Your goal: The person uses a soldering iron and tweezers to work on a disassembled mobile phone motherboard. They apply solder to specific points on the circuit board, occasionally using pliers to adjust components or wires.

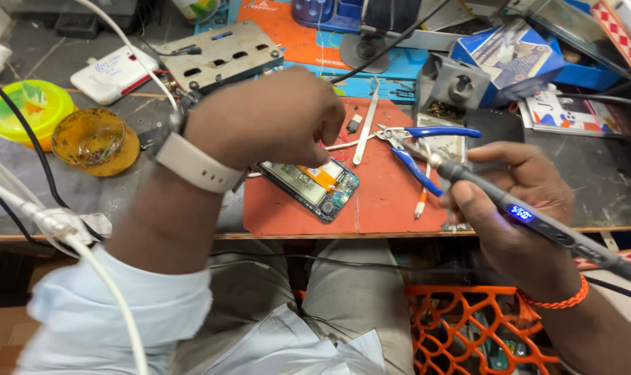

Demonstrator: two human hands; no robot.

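Red mat (378,201) on the desk (600,187) carries an opened phone (314,186). Left hand (274,118) rests above it, fingers curled together. Right hand (517,201), just beside the mat, grips a soldering iron (530,215).

Left hand (274,118) curled, right hand (517,201) gripping

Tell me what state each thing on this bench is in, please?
Opened phone with bare circuit board: back off, flat on the red mat.
Dark pen-shaped soldering iron: switched on, blue display lit.
Blue-handled pliers: lying on the mat, handles apart.
Left hand: fingers curled over the phone.
Right hand: gripping the soldering iron.
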